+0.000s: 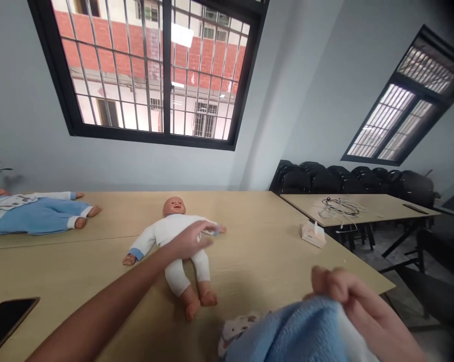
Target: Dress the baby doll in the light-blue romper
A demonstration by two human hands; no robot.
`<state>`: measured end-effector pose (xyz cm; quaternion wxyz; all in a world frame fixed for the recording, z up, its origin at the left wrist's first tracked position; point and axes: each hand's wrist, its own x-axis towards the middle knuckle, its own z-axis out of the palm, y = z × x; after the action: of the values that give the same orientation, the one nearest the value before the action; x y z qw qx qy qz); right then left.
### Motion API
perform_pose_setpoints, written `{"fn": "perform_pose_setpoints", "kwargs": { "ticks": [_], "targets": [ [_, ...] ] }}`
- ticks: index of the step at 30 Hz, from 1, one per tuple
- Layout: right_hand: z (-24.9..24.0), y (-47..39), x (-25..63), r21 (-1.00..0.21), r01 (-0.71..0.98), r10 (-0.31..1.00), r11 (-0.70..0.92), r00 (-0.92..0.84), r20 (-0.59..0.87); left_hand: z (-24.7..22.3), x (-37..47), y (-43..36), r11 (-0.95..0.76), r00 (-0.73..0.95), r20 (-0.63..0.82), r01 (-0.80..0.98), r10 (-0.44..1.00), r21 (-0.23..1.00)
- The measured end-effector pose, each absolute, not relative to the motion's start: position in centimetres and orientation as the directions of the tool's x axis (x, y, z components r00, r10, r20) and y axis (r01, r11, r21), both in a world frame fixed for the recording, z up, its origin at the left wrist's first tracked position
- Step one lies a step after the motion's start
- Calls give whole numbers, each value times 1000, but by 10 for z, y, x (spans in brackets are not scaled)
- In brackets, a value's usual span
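Observation:
A baby doll (pixel 177 232) in a white long-sleeved suit with blue cuffs lies on its back on the table, head toward the window. My left hand (pixel 189 240) is over the doll's belly with its fingers stretched out and apart, holding nothing; whether it touches the suit I cannot tell. At the lower right, my right hand (pixel 344 291) is closed on a fuzzy blue and white baby garment (pixel 298 332) with a printed patch. The garment's lower part runs out of view.
A second doll (pixel 42 213) in blue and white clothes lies at the left. A phone (pixel 8 322) rests at the near left edge. Toward the right stands a tissue box (pixel 313 234). Cables (pixel 340 207) lie on another table, with black chairs (pixel 317 177) stacked behind.

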<state>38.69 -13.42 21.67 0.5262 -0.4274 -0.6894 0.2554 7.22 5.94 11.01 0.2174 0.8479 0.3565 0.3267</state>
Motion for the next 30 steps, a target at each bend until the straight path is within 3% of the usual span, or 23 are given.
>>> {"fn": "perform_pose_setpoints", "kwargs": {
  "ticks": [2, 4, 7, 10, 13, 15, 17, 19, 23, 28, 30],
  "targets": [
    [236, -115, 359, -879, 173, 895, 445, -125, 428, 126, 87, 11, -679, 700, 425, 117, 574, 725],
    [249, -91, 336, -896, 110, 898, 430, -151, 413, 139, 101, -30, -588, 717, 449, -67, 533, 806],
    [246, -59, 315, -932, 47, 920, 361, -180, 347, 151, 112, -61, -356, 540, 348, -93, 767, 930],
    [212, -54, 310, -880, 58, 865, 471, -227, 448, 157, 104, -58, -182, 282, 245, -232, 927, 956],
    [156, -77, 303, -679, 301, 742, 670, -292, 603, 160, 84, -45, -155, 58, 184, -335, 981, 929],
    [117, -93, 289, -381, 447, 565, 809, -416, 712, 163, 70, -40, -170, -51, 163, -360, 985, 917],
    [85, -98, 268, -72, 477, 338, 876, -499, 798, 166, 59, -38, -177, -126, 139, -374, 982, 910],
    [67, -89, 249, -4, 561, 303, 828, -442, 844, 168, 50, -38, -162, -162, 107, -378, 981, 911],
    [68, -44, 239, -108, 603, 370, 790, -330, 869, 166, 29, -36, -61, -121, 16, -376, 993, 924],
    [96, 19, 263, -482, 514, 671, 709, -283, 685, 153, -9, -15, -8, -77, -15, -287, 997, 958],
    [114, 45, 267, -561, 490, 733, 667, -297, 613, 150, -25, 2, 1, -36, -9, -208, 999, 978]
  ]
}}
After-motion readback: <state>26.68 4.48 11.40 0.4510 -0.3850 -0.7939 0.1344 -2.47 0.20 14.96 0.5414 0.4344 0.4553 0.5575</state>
